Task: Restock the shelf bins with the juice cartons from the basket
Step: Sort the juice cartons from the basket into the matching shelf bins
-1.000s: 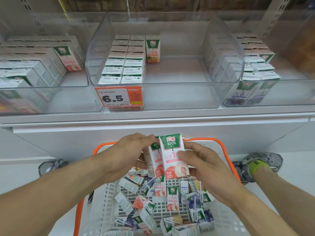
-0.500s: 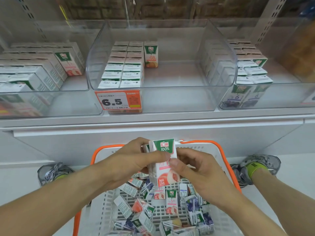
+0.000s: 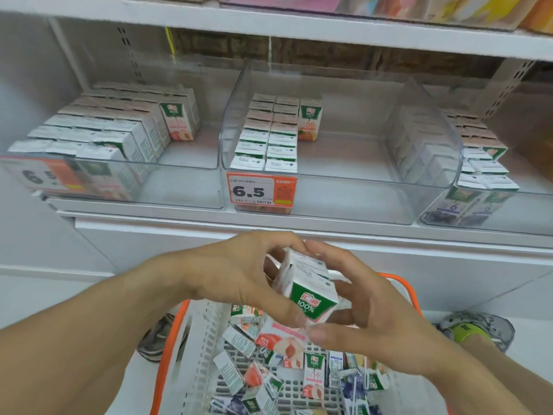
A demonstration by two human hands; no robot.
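White-and-green peach juice cartons (image 3: 308, 289), tilted, between both hands.

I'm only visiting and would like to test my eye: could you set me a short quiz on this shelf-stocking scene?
1. True or false: both hands hold the juice cartons above the basket.
2. Which number stands on the price tag of the middle bin? A) 6.5 B) 8.0 C) 3.2
3. Fill in: the basket's rim is coloured ____.

Key
1. True: the left hand and the right hand curl their fingers round the cartons from either side.
2. A
3. Orange
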